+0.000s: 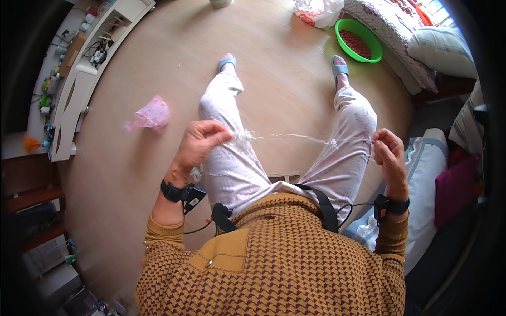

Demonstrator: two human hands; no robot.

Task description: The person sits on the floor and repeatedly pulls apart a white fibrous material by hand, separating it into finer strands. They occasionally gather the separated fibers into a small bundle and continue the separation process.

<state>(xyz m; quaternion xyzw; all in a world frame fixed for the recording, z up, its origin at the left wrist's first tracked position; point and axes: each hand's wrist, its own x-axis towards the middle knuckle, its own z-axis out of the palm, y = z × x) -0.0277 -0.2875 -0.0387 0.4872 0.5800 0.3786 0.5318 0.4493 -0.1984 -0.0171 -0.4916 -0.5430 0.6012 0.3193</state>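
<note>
White thread-like strands [292, 137] stretch across my lap from one hand to the other, with small tangled tufts near both knees. My left hand [205, 140], fingers curled with the thumb against them, pinches the strands' end above one thigh. Above the other knee, my right hand [388, 148] grips the opposite end between thumb and fingers. More loose whitish fibre [197, 173] hangs beside my left wrist. My light trousers [241, 173] lie beneath the strands. Each wrist carries a black strapped device.
A pink patterned plastic bag [152, 114] lies on the floor at left. Ahead right stand a green basin [377, 51] of reddish-brown small pieces and a white plastic bag [318, 12]. A white cabinet [75, 94] runs along the left; a cushioned seat [425, 189] is at right.
</note>
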